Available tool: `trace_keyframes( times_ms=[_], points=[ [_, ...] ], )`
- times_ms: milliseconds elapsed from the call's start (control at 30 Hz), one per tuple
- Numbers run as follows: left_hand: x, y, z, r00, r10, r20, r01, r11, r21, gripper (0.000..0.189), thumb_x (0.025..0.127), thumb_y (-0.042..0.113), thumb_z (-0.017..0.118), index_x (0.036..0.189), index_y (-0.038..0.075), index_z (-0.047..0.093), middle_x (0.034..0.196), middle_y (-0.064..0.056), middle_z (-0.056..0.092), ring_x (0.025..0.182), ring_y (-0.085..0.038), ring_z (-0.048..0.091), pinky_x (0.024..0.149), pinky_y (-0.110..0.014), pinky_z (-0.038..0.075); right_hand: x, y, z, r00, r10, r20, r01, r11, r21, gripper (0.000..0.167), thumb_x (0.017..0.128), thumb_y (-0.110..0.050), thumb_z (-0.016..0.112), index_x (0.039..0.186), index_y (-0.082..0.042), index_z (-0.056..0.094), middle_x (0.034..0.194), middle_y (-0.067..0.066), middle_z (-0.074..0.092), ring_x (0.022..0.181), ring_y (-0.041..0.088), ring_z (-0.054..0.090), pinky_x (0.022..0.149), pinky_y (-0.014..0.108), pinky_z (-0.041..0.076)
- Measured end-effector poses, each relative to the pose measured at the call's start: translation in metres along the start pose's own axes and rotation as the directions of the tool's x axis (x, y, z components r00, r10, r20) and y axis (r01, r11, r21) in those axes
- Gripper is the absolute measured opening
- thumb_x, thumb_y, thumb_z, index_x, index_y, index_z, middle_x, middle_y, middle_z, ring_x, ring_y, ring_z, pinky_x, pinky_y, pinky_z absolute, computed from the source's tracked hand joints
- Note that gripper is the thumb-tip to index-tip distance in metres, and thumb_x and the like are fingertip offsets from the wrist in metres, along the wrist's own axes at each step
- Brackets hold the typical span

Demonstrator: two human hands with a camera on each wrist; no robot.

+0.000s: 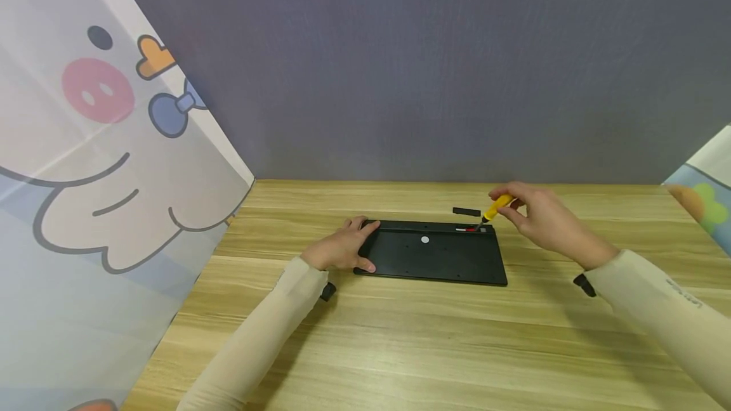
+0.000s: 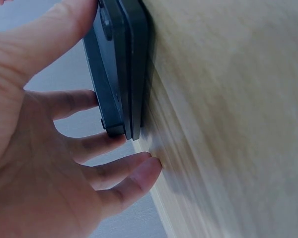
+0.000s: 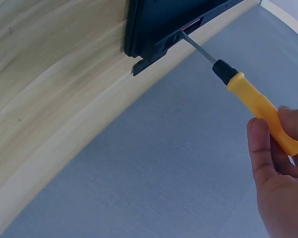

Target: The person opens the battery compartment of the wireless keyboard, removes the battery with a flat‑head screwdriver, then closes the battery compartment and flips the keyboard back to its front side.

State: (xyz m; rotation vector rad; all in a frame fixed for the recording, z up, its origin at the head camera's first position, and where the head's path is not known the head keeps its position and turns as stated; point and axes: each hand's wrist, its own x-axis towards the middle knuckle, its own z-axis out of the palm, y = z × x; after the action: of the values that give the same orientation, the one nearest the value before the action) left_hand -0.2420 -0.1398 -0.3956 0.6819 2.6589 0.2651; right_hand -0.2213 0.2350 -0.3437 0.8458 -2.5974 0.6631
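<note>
A black keyboard [image 1: 434, 259] lies upside down on the table, a round white sticker on its underside. At its left end my left hand [image 1: 341, 247] rests with spread fingers, thumb on the near corner and index finger by the far edge. My right hand [image 1: 539, 221] pinches the yellow handle of a screwdriver [image 3: 256, 104] between thumb and fingers. Its shaft slants down, with the tip at the uncovered battery slot [image 1: 484, 229] near the far right corner. Something red and white shows in that slot. Behind the keyboard lies a small black battery cover [image 1: 466, 211].
The wooden table [image 1: 400, 347] ends at a grey upright panel [image 1: 400, 68] a short way behind the keyboard. A cartoon-printed sheet [image 1: 114, 163] stands along the left side, and another printed sheet [image 1: 705, 189] shows at the right.
</note>
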Motion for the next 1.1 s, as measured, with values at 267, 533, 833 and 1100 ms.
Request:
trace_keyframes(
  times_ms=[267, 533, 833, 1100],
  points=[
    [0.001, -0.001, 0.001, 1.000, 0.016, 0.000, -0.016, 1.000, 0.006, 0.098, 0.079, 0.048, 0.070, 0.154, 0.023, 0.011, 0.156, -0.012, 0.004, 0.140, -0.040, 0.008, 0.102, -0.053, 0.031, 0.002, 0.000, 0.000, 0.999, 0.009, -0.053, -0.010, 1.000, -0.017, 0.037, 0.087, -0.002, 0.066, 0.124, -0.007, 0.063, 0.100, 0.001, 0.060, 0.064, 0.008, 0.047, 0.051, 0.025, 0.037],
    [0.000, -0.002, 0.002, 1.000, 0.008, 0.004, -0.008, 1.000, -0.021, 0.097, 0.080, 0.046, 0.070, 0.154, 0.026, 0.010, 0.157, -0.010, 0.002, 0.140, -0.040, 0.005, 0.104, -0.054, 0.027, 0.011, 0.007, -0.003, 0.995, 0.090, -0.037, -0.089, 0.996, 0.026, 0.024, 0.087, -0.006, 0.068, 0.111, -0.009, 0.069, 0.095, 0.001, 0.066, 0.074, 0.015, 0.061, 0.054, 0.026, 0.046],
    [0.002, -0.004, 0.001, 0.999, 0.034, 0.001, -0.034, 0.999, -0.001, 0.097, 0.079, 0.048, 0.069, 0.154, 0.025, 0.010, 0.156, -0.012, 0.003, 0.140, -0.040, 0.007, 0.102, -0.052, 0.031, 0.011, 0.017, -0.011, 0.976, 0.218, 0.004, -0.218, 0.975, 0.050, 0.018, 0.087, -0.006, 0.069, 0.104, -0.008, 0.071, 0.095, 0.009, 0.069, 0.072, 0.018, 0.063, 0.053, 0.026, 0.046],
    [0.001, -0.003, -0.001, 0.999, 0.047, -0.001, -0.047, 0.999, 0.025, 0.098, 0.079, 0.049, 0.069, 0.154, 0.023, 0.011, 0.156, -0.013, 0.004, 0.139, -0.039, 0.008, 0.101, -0.050, 0.033, -0.008, 0.044, -0.015, 0.950, 0.310, 0.048, -0.312, 0.948, 0.059, 0.019, 0.085, -0.004, 0.070, 0.104, -0.004, 0.071, 0.094, 0.015, 0.069, 0.066, 0.017, 0.063, 0.045, 0.026, 0.042]
  ],
)
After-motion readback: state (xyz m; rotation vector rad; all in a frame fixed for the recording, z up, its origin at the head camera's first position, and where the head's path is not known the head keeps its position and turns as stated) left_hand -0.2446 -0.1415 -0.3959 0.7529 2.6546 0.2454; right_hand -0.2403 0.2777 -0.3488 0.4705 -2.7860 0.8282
